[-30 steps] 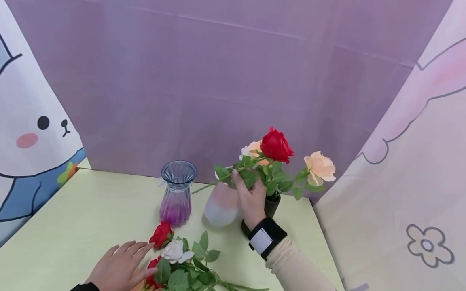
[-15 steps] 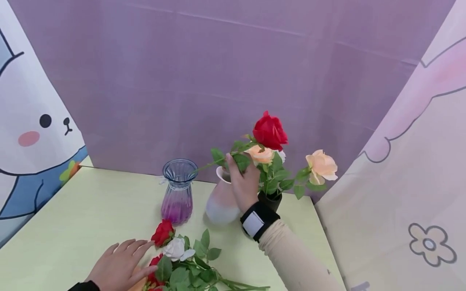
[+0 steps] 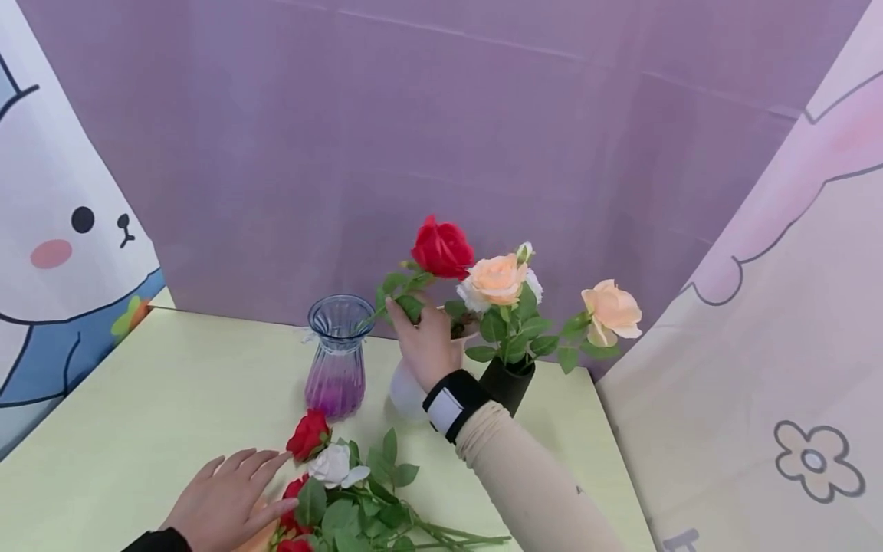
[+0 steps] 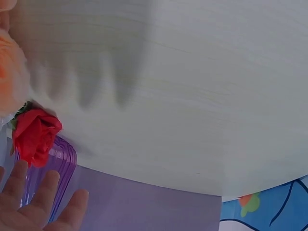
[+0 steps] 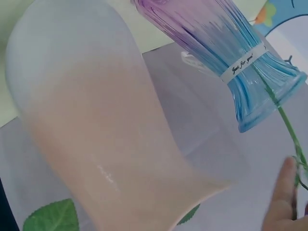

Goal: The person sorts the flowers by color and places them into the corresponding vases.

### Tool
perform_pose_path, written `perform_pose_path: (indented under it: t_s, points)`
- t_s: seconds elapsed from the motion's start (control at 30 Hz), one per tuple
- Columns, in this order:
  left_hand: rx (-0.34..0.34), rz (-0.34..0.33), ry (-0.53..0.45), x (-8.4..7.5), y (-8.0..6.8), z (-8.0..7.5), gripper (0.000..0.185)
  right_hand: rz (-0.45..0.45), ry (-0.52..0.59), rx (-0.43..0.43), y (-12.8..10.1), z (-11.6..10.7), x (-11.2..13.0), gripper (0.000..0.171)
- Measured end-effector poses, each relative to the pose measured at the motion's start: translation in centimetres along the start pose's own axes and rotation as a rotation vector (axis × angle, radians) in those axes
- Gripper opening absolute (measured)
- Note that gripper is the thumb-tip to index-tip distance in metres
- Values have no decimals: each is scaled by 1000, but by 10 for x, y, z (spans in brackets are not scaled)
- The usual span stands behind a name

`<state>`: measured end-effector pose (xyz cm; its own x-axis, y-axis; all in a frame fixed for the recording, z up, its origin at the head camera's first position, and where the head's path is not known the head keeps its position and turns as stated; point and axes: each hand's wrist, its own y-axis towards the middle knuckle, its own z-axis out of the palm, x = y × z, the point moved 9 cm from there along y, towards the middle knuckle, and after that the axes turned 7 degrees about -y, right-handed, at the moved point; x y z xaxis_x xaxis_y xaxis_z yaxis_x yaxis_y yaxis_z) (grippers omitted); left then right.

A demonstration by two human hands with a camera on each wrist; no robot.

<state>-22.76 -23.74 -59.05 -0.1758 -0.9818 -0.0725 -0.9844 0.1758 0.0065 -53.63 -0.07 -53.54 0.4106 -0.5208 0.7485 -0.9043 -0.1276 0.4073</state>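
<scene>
My right hand [image 3: 429, 345] pinches a red rose [image 3: 443, 247] by its leafy stem. The lower end of that stem [image 5: 270, 91] is inside the mouth of the blue-and-purple glass vase [image 3: 336, 376], seen through the glass in the right wrist view. Behind the hand is a pink-and-white vase [image 5: 96, 115], partly hidden in the head view. My left hand [image 3: 224, 498] lies with spread fingers beside a pile of flowers, its fingertips near a red rose [image 3: 307, 435] and a white rose [image 3: 333, 465]. A peach flower [image 4: 10, 77] is partly under that hand.
A black pot [image 3: 509, 383] on the right holds peach roses [image 3: 498, 279] and white blooms, with one peach rose [image 3: 611, 310] leaning out to the right. Bundled green stems [image 3: 455, 534] lie on the pale table [image 3: 172, 383]. A purple backdrop [image 3: 414, 138] stands behind.
My right hand has moved left from beside the black pot, carrying the red rose, and its stem end has entered the glass vase's mouth. The left hand has stayed in place.
</scene>
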Motion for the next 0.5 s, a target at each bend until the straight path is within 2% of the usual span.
perform_pose_path:
  t_s: [0.07,0.1,0.13,0.23,0.27,0.3,0.33,0.37,0.43,0.5]
  points:
    - [-86,29,68,29,11,52,88,-27,-28,9,6,11,-1,39]
    - [-81,40,83,45,18,82,88,-44,-35,14,8,17,-2,37]
    - [-117,39,96,65,26,117,86,-65,-51,16,9,21,-1,36]
    - [-212,17,97,121,47,210,87,-93,-101,41,10,34,-1,31]
    - [-212,8,69,134,52,232,89,-92,-109,56,9,38,-1,31]
    - [-215,2,55,145,57,250,90,-89,-116,71,7,41,-1,31]
    - [-252,-7,57,155,59,266,90,-85,-114,84,6,44,-1,31]
    - [-250,-5,61,161,61,276,91,-74,-95,103,5,47,-1,31]
    - [-251,-1,77,168,64,289,91,-60,-56,133,3,51,-1,32]
    - [-262,4,78,171,64,294,91,-49,-9,154,1,55,0,33]
